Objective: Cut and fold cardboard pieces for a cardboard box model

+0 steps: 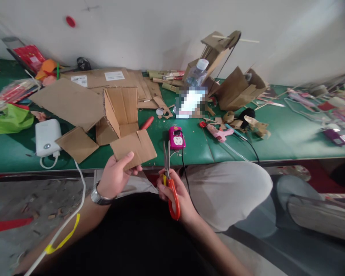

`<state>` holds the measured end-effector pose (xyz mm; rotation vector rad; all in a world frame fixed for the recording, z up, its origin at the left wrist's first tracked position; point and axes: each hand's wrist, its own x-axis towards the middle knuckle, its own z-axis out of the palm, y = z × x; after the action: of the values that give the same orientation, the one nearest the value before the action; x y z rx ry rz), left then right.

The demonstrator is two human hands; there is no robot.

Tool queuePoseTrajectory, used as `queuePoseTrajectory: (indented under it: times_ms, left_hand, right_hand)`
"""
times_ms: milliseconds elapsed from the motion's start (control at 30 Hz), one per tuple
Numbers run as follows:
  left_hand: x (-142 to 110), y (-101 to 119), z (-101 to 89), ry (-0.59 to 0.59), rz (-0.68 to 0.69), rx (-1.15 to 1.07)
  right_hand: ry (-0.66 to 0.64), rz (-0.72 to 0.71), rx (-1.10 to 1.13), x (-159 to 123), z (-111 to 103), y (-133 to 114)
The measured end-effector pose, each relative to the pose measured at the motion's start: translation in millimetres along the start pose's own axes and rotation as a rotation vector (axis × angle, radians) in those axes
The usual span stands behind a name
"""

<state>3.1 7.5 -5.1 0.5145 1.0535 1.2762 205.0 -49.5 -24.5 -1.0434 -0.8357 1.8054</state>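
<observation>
My left hand (116,173) grips a flat cardboard piece (135,149), thumb on top and fingers beneath, just over the table's front edge. In my right hand (176,191) is a pair of scissors (173,199) with orange handles; the blades point away from me and stand slightly apart, not touching the cardboard. Behind the held piece stands a folded cardboard structure (123,109) with upright walls. To its left lie a small cardboard square (78,145) and a larger cardboard sheet (71,101). A red-handled tool (147,122) lies partly hidden beside the structure.
On the green table (149,159) are a white power bank (48,137) with a cable, a magenta socket adapter (176,138) with a black cord, a pink glue gun (220,133), a plastic bottle (197,73) and a cardboard bag (240,90). A white cable (82,184) hangs past my left arm.
</observation>
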Motion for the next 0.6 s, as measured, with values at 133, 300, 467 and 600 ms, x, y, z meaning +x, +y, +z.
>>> queuePoseTrajectory:
  times_ms: [133, 300, 467, 600]
  left_hand:
    - [12.9, 11.2, -0.7, 0.004, 0.085, -0.058]
    - [19.0, 15.8, 3.9, 0.005, 0.094, -0.049]
    - [15.6, 7.1, 7.6, -0.008, 0.022, 0.003]
    - [13.6, 0.1, 6.1, -0.033, -0.012, 0.027]
  right_hand:
    - [-0.107, 0.110, -0.040, -8.1, -0.7, -0.4]
    - [-0.215, 0.131, -0.043, -15.2, 1.9, -1.3]
    - [-0.201, 0.168, 0.029, -11.7, 8.6, -2.4]
    - [-0.153, 0.195, 0.092, -7.1, 9.4, -2.7]
